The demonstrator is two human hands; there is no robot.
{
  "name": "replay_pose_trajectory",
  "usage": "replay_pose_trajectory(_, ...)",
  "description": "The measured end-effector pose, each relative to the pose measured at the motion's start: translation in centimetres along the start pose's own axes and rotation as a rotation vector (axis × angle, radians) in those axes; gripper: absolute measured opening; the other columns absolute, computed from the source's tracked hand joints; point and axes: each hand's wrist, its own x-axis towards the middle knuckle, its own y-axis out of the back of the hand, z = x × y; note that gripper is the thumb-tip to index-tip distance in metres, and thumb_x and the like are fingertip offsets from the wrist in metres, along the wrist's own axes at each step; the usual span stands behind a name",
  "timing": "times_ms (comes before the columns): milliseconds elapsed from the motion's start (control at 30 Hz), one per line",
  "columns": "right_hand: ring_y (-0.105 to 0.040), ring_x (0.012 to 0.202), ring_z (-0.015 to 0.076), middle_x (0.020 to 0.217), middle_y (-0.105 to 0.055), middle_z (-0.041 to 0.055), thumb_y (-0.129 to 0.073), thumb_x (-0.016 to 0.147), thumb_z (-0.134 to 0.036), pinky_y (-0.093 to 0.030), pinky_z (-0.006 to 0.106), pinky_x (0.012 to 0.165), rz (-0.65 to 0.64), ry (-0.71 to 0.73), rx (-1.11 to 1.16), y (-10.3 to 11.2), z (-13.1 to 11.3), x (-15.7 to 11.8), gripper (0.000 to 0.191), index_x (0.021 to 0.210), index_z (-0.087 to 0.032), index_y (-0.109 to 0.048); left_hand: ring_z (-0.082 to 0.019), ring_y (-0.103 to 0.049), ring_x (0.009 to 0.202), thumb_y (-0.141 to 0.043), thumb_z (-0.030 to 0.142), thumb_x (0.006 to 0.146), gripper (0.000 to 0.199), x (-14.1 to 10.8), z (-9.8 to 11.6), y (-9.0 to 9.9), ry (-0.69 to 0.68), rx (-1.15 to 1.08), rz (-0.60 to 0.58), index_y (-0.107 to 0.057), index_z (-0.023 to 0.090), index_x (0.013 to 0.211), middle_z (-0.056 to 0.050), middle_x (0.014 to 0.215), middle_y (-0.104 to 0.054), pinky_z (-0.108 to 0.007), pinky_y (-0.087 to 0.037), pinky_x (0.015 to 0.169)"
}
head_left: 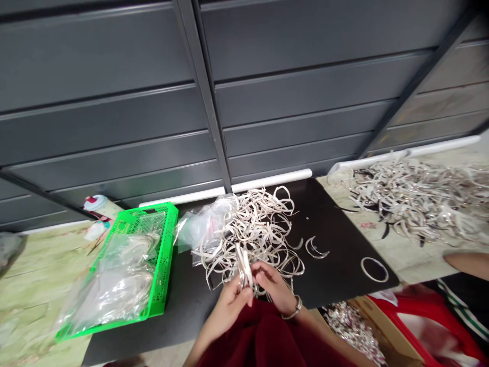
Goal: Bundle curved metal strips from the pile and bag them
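Note:
My left hand [234, 300] is closed around a small bundle of pale, shiny-edged bands [244, 262], held upright near the table's front edge. Beside it on the right, my right hand [272, 284], with a bracelet at the wrist, has its fingers curled near the bundle; whether it grips a band is hard to make out. Just behind both hands a heap of similar curved bands [257, 219] lies on the black mat [324, 214]. Clear plastic bags [202, 227] rest against the heap's left side.
A green basket [162, 270] with bagged bands stands at left, a cup [103, 205] behind it. One ring [374, 269] lies on the right of the mat. Another pile [431, 193] and a person's arm [469, 264] are far right. Below sits a filled carton [382, 326].

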Motion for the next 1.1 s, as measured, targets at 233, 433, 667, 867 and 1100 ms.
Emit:
replay_pose_trajectory(233,-0.053,0.063,0.0134,0.071,-0.059,0.0001,-0.071,0.071,-0.041,-0.043,0.025,0.060,-0.022,-0.056,0.078,-0.7,-0.9,0.3,0.025,0.077,-0.017,-0.068,-0.018,-0.054,0.071,-0.052,0.029,0.084,0.015,0.4,0.5,-0.5,-0.033,0.327,-0.023,-0.063,0.019,0.089,-0.003,0.080,-0.064,-0.027,-0.040,0.070)
replay_pose_trajectory(433,-0.045,0.040,0.0111,0.049,-0.056,-0.0003,-0.062,0.076,-0.053,-0.034,0.023,0.039,0.116,-0.244,0.294,-1.1,0.8,0.4,0.037,0.076,-0.017,-0.071,-0.018,-0.060,0.073,-0.044,0.031,0.089,0.029,0.6,1.5,-0.3,-0.026,0.322,-0.108,-0.067,0.017,0.078,-0.004,0.079,-0.068,-0.027,-0.042,0.072)
replay_pose_trajectory(667,-0.049,0.045,0.0096,0.059,-0.064,0.0012,-0.072,0.067,-0.050,-0.040,0.023,0.046,0.165,-0.271,0.413,-1.0,-0.3,0.6,0.036,0.081,-0.016,-0.073,-0.018,-0.062,0.069,-0.052,0.032,0.085,0.025,0.6,0.9,-0.3,0.052,0.328,-0.104,-0.072,0.016,0.082,-0.005,0.078,-0.072,-0.026,-0.044,0.067)
replay_pose_trajectory(867,-0.052,0.050,0.0097,0.062,-0.065,0.0016,-0.081,0.057,-0.040,-0.036,0.021,0.047,0.112,-0.325,0.365,-1.0,-0.2,0.2,0.033,0.077,-0.015,-0.074,-0.020,-0.062,0.070,-0.055,0.040,0.083,0.031,0.7,0.3,-0.5,0.046,0.274,-0.083,-0.073,0.014,0.083,-0.007,0.079,-0.073,-0.028,-0.044,0.069)
replay_pose_trajectory(1100,-0.061,0.060,0.0134,0.070,-0.069,0.0039,-0.079,0.061,-0.041,-0.045,0.024,0.056,0.137,-0.402,0.481,-1.2,-0.7,0.1,0.030,0.076,-0.016,-0.074,-0.019,-0.057,0.072,-0.046,0.052,0.085,0.046,0.4,0.8,-0.5,0.112,0.094,-0.101,-0.071,0.013,0.086,-0.006,0.080,-0.069,-0.028,-0.041,0.069)
